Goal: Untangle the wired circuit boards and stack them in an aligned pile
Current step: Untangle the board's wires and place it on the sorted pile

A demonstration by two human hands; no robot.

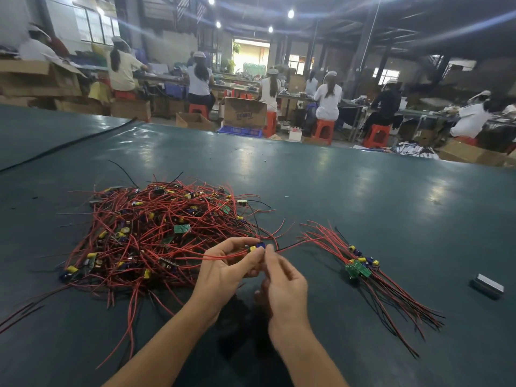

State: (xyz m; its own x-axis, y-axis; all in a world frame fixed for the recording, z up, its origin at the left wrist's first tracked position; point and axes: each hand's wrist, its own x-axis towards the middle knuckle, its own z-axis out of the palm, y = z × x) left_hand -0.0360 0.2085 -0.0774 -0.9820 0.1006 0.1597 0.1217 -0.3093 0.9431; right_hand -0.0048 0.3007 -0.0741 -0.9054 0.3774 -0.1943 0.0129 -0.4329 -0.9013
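We pinch one small circuit board [255,248] between left hand [223,270] and right hand [282,280], its red wires trailing. At three o'clock lies our short aligned stack [358,268]; at nine o'clock the big tangled heap [156,233] remains, so we judge most work left.

Two hands, left hand [223,270] and right hand [284,283]; one held board [255,247]; one tangled heap [156,233], boards too many to count; one sorted pile [360,268]; one grey block [487,286].
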